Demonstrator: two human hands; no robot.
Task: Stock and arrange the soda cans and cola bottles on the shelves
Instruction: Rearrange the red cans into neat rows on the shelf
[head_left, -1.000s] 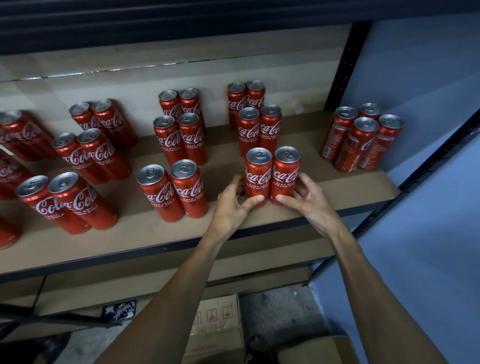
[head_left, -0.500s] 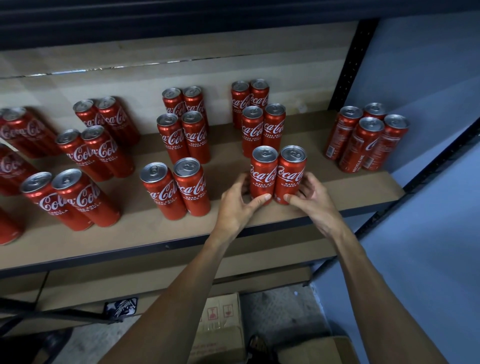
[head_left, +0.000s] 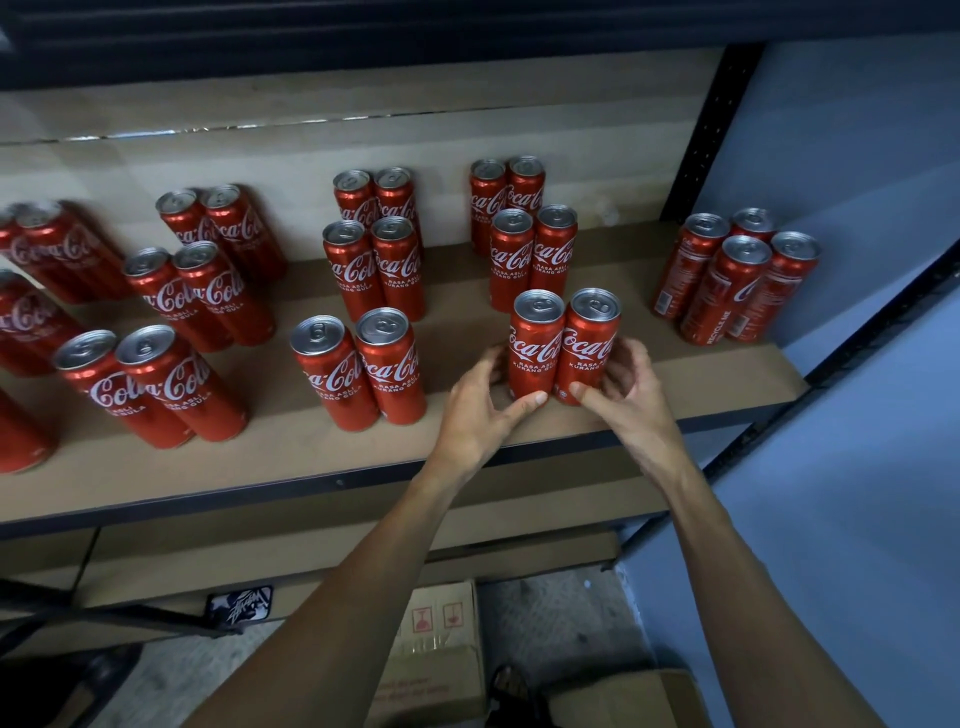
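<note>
Two tall red cola cans stand side by side near the front of the brown shelf (head_left: 675, 395). My left hand (head_left: 480, 405) curls round the left can (head_left: 535, 343), thumb on its front near the base. My right hand (head_left: 623, 389) curls round the right can (head_left: 592, 338) in the same way. Behind them stand two more pairs of cans (head_left: 530, 254) in a column. Further pairs (head_left: 363, 358) line up in rows to the left.
A cluster of several cans (head_left: 727, 280) stands at the shelf's right end by the black upright (head_left: 711, 135). A blue wall (head_left: 857, 467) lies to the right. Cardboard boxes (head_left: 441, 660) sit on the floor below, under a lower shelf board.
Both hands have closed in on the front pair of cans, from fingertips at the bases to a curled hold. The pair has shifted slightly back on the shelf.
</note>
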